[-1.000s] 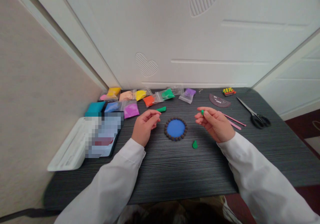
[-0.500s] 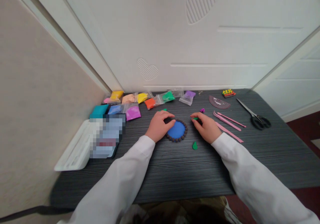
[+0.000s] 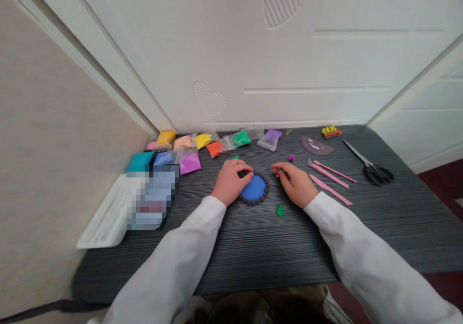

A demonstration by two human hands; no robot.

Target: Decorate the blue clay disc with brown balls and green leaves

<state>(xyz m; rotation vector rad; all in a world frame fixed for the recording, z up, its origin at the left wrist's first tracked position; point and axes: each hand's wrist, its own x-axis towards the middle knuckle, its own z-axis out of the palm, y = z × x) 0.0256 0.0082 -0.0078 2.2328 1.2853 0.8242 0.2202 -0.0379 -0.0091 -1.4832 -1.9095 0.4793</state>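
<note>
A blue clay disc (image 3: 255,188) ringed with small dark balls lies on the dark table (image 3: 253,247). My left hand (image 3: 230,182) rests on the disc's left rim, fingers curled over its edge. My right hand (image 3: 295,183) lies just right of the disc, fingers pinched on a small green clay piece (image 3: 281,170). A green teardrop of clay (image 3: 279,210) sits on the table below, between the hands. Another green clay piece (image 3: 231,159) peeks out behind my left hand. A tiny purple clay bit (image 3: 291,158) lies beyond my right hand.
Several bags of coloured clay (image 3: 202,143) line the back left. A white tray (image 3: 104,213) and a blurred box stand at the left. Pink sculpting tools (image 3: 329,177), a dark semicircular piece (image 3: 317,146), scissors (image 3: 369,162) and a small colourful item (image 3: 330,131) lie to the right.
Both hands came down from above the table to the blue disc. The left now touches its rim; the right brought its green piece down beside it.
</note>
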